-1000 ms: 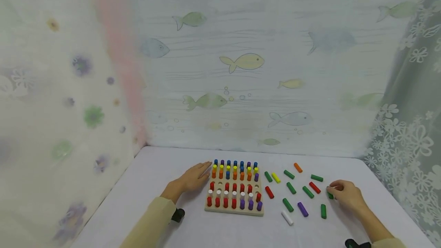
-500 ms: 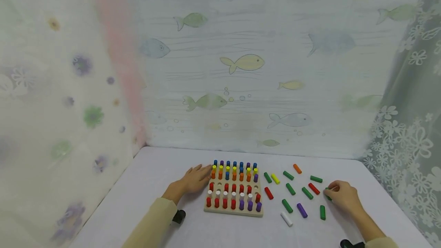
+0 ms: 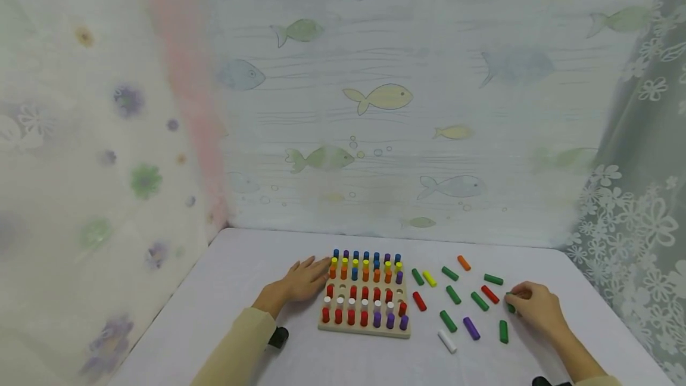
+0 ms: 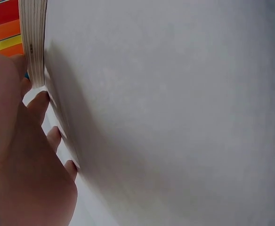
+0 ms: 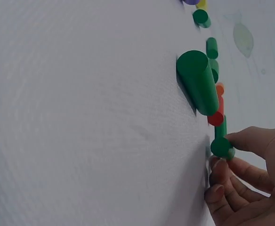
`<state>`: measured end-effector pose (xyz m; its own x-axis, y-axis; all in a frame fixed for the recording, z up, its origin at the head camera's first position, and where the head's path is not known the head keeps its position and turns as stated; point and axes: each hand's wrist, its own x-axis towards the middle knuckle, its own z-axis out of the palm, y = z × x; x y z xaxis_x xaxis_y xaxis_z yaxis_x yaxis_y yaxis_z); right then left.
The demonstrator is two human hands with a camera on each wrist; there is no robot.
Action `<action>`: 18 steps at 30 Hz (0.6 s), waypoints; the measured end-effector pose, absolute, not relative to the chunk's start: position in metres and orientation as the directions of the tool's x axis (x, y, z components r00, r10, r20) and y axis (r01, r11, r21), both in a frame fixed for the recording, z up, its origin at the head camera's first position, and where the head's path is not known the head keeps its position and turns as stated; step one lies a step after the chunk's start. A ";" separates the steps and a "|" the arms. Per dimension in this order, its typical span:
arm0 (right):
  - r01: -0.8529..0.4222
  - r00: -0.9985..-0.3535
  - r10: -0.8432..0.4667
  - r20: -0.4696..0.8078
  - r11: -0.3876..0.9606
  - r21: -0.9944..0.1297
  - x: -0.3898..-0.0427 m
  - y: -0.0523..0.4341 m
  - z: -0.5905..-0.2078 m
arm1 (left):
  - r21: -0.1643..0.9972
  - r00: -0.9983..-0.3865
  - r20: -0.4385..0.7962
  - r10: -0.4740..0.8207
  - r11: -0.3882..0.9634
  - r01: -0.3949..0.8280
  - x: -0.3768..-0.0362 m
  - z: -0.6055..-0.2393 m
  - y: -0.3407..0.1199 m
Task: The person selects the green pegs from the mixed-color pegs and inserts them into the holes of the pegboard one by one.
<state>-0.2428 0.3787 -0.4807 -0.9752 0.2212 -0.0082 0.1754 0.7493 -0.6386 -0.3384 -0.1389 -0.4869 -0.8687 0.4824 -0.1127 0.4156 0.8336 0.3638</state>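
Note:
At the left edge of a wooden pegboard point(image 3: 370, 330) lies my left hand point(image 3: 304, 279), fingers extended, with the fingertips by the board's upper left corner. The left wrist view shows the thumb side against the board's layered edge point(image 4: 33, 42). Rows of blue, yellow, orange, red, white and purple pegs stand in the board, and a few holes show bare in the middle rows. Far to the right, my right hand point(image 3: 538, 307) pinches a green peg point(image 5: 222, 147) between thumb and fingers, close to the tabletop. That peg is mostly covered by the fingers in the head view.
Loose pegs lie between board and right hand: several green ones, such as this green peg point(image 3: 504, 332), plus a red peg point(image 3: 490, 294), a purple peg point(image 3: 471, 328), a white peg point(image 3: 447, 341), a yellow peg point(image 3: 430, 278) and an orange peg point(image 3: 464, 262). A fish-patterned curtain point(image 3: 455, 207) hangs behind.
My right hand has shifted slightly left with the green peg in its fingers. The left hand stays beside the board, its fingers slightly more spread.

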 end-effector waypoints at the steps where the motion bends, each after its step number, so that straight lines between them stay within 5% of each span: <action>1: 0.184 -0.974 0.223 -0.023 0.735 -0.653 -0.242 0.379 -0.480 | 0.362 -0.869 -0.119 0.480 0.836 0.412 -0.338 -0.487 -0.139; 18: 0.221 -0.971 0.195 -0.136 0.528 -0.820 -0.239 0.377 -0.470 | 0.360 -0.867 -0.171 0.468 0.849 0.387 -0.341 -0.482 -0.138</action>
